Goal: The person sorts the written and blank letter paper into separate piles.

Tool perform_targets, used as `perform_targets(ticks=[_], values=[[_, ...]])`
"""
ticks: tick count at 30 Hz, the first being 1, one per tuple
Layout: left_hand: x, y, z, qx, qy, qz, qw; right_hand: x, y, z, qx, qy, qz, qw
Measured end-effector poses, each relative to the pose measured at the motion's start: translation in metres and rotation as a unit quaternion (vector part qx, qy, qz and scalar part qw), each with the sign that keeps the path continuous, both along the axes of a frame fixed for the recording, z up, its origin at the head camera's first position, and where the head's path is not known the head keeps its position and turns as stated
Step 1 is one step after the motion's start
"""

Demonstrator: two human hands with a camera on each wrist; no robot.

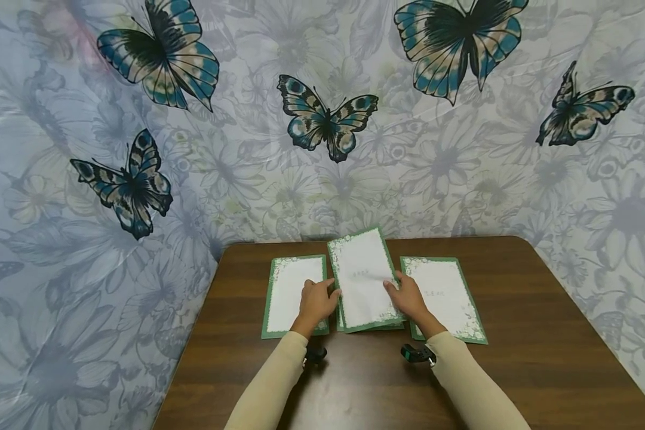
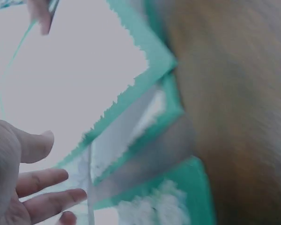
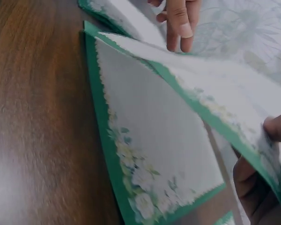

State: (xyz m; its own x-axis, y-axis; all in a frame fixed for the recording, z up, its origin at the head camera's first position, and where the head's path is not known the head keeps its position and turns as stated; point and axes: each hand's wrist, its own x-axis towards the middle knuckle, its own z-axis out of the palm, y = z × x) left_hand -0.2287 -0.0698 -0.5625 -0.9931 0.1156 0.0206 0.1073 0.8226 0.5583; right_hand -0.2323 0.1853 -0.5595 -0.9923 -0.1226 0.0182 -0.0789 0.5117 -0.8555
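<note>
A white sheet with a green floral border (image 1: pixel 362 269) is raised and tilted over the middle of the table. My right hand (image 1: pixel 407 297) pinches its right edge, thumb on top and a finger underneath, as the right wrist view shows. My left hand (image 1: pixel 317 301) is beside its left edge, its thumb over the white face and its fingers (image 2: pixel 51 204) extended and apart. Beneath the raised sheet lies another bordered sheet (image 3: pixel 154 122). Similar sheets lie to the left (image 1: pixel 287 292) and right (image 1: pixel 443 286), the right one partly behind my right hand.
The brown wooden table (image 1: pixel 521 334) has rounded far corners. Right behind it hangs a floral cloth backdrop (image 1: pixel 236 179) with butterflies. Black wrist devices (image 1: pixel 418 353) sit just below both hands, near the sheets' front edges.
</note>
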Motion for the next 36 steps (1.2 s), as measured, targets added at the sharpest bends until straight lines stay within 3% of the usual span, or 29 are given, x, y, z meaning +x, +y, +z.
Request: perform_targets(ticks=[3, 6, 8, 12, 14, 23, 31, 36], values=[[-0.004, 0.001, 0.005, 0.097, -0.031, -0.004, 0.9948, 0.005, 0.01, 0.005, -0.035, 0.014, 0.001, 0.999], [-0.008, 0.006, 0.009, 0.19, -0.071, -0.03, 0.9788, 0.01, 0.02, 0.013, -0.059, 0.024, -0.019, 0.998], [-0.01, 0.013, 0.012, 0.258, -0.11, -0.038, 0.959, 0.013, 0.028, 0.017, -0.062, 0.025, -0.033, 0.997], [-0.015, 0.031, 0.014, 0.378, -0.173, -0.03, 0.9089, 0.017, 0.044, 0.021, -0.066, 0.014, -0.06, 0.996], [-0.017, 0.041, 0.015, 0.404, -0.188, -0.024, 0.8948, 0.019, 0.052, 0.022, -0.067, 0.007, -0.064, 0.996], [-0.026, 0.082, 0.013, 0.407, -0.211, -0.03, 0.888, 0.028, 0.085, 0.02, -0.097, 0.002, -0.109, 0.989], [-0.026, 0.108, 0.007, 0.402, -0.22, -0.04, 0.8876, 0.035, 0.112, 0.014, -0.066, -0.012, -0.128, 0.99], [-0.027, 0.125, 0.009, 0.397, -0.235, -0.053, 0.8858, 0.037, 0.131, 0.012, -0.047, -0.022, -0.143, 0.988]])
